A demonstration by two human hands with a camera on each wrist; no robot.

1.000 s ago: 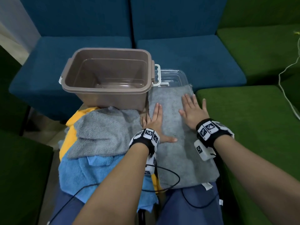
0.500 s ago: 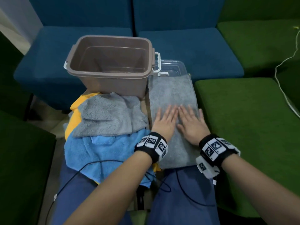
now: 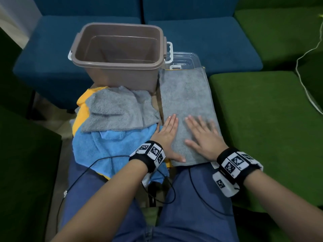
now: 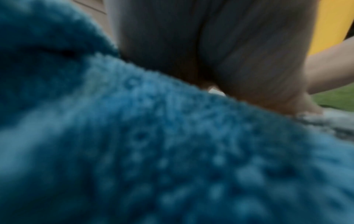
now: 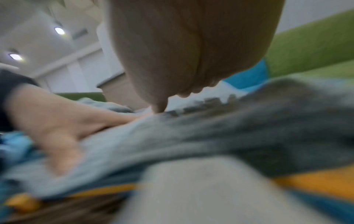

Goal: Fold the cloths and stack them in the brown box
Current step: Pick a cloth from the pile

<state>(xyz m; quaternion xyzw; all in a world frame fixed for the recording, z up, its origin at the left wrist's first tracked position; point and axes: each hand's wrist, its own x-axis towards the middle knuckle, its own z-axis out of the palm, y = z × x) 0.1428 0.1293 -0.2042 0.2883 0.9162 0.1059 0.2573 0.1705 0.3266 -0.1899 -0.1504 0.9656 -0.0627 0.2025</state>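
Grey cloth (image 3: pixel 185 105) lies flat just right of the empty brown box (image 3: pixel 117 55), near end at the person's lap. Left hand (image 3: pixel 166 137) and right hand (image 3: pixel 204 137), fingers straight, press it, likely smoothing it for folding.

Lounge or waiting area, blue seats (image 3: pixel 201 35), green seats (image 3: pixel 262 110), recessed ceiling lights (image 5: pixel 59 30)

Four cloths (image 3: pixel 185 109), perhaps; one brown box (image 3: pixel 120 74).
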